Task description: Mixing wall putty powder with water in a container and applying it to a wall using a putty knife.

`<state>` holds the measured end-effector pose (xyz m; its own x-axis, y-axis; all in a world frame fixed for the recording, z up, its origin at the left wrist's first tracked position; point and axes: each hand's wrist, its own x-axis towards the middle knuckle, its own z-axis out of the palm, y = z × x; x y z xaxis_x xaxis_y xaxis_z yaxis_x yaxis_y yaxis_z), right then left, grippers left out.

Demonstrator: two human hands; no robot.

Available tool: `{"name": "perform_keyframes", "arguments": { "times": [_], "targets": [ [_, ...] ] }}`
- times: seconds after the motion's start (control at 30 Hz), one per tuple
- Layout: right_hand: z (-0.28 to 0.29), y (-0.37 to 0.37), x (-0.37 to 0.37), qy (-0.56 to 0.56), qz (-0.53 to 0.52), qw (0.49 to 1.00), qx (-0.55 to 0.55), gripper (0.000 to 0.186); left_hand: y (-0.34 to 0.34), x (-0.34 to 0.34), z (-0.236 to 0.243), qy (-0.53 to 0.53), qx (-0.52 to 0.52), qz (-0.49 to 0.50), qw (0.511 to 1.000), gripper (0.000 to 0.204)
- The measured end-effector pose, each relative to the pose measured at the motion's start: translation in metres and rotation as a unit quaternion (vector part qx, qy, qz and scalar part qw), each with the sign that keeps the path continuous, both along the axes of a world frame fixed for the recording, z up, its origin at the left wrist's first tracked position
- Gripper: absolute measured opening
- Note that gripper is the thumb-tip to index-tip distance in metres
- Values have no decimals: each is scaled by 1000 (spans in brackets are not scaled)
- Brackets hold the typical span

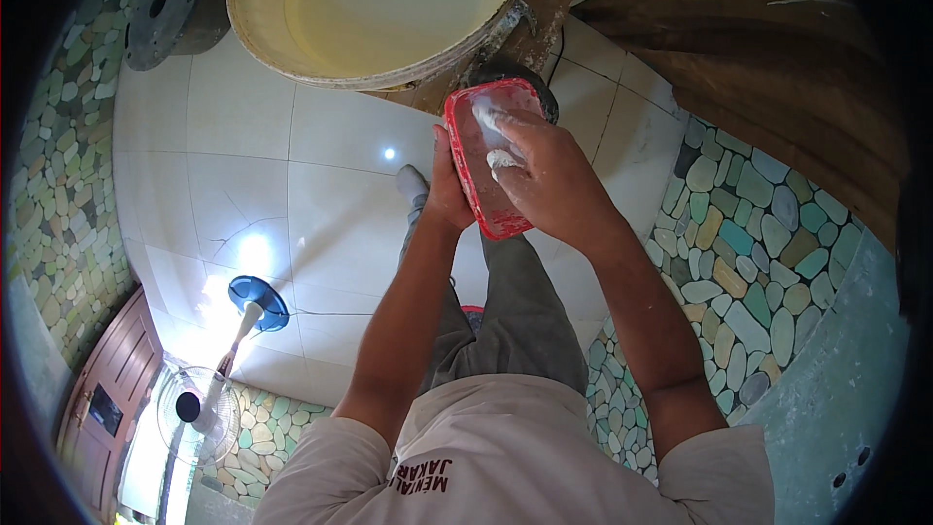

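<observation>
My left hand (pixel 449 187) grips the left side of a red rectangular plastic container (pixel 503 225), its fingers mostly hidden under and behind it. The container is tilted lengthwise in front of me, and white residue smears its rim and inside. My right hand (pixel 556 173) reaches into it from the right. White paste coats the fingertips of that hand, which touch the inside wall near the far end. Its thumb and index finger are apart, with nothing visible between them; the other fingers are partly hidden.
Beyond the container stands a wide round tub (pixel 292 68) of pale liquid on a wooden board (pixel 428 95). A dark cylinder (pixel 175 5) is at far left. Brown sheeting (pixel 777 49) hangs at right, above a pebble-patterned wall (pixel 743 267). A standing fan (pixel 199 416) is at lower left.
</observation>
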<state>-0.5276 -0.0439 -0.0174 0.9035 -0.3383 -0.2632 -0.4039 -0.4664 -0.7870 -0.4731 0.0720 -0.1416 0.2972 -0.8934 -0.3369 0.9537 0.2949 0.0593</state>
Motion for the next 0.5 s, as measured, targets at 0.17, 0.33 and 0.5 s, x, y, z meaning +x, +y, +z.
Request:
{"name": "perform_keyframes", "arguments": {
  "times": [0.17, 0.33, 0.5],
  "targets": [
    [0, 5, -3, 31, -101, 976, 192, 50, -5, 1, 8, 30, -17, 19, 999, 69],
    [5, 3, -2, -10, -76, 995, 60, 46, -8, 2, 11, 21, -35, 24, 999, 68],
    [11, 0, 2, 2, -29, 995, -92, 36, -8, 0, 4, 34, -19, 15, 999, 70]
  ]
}}
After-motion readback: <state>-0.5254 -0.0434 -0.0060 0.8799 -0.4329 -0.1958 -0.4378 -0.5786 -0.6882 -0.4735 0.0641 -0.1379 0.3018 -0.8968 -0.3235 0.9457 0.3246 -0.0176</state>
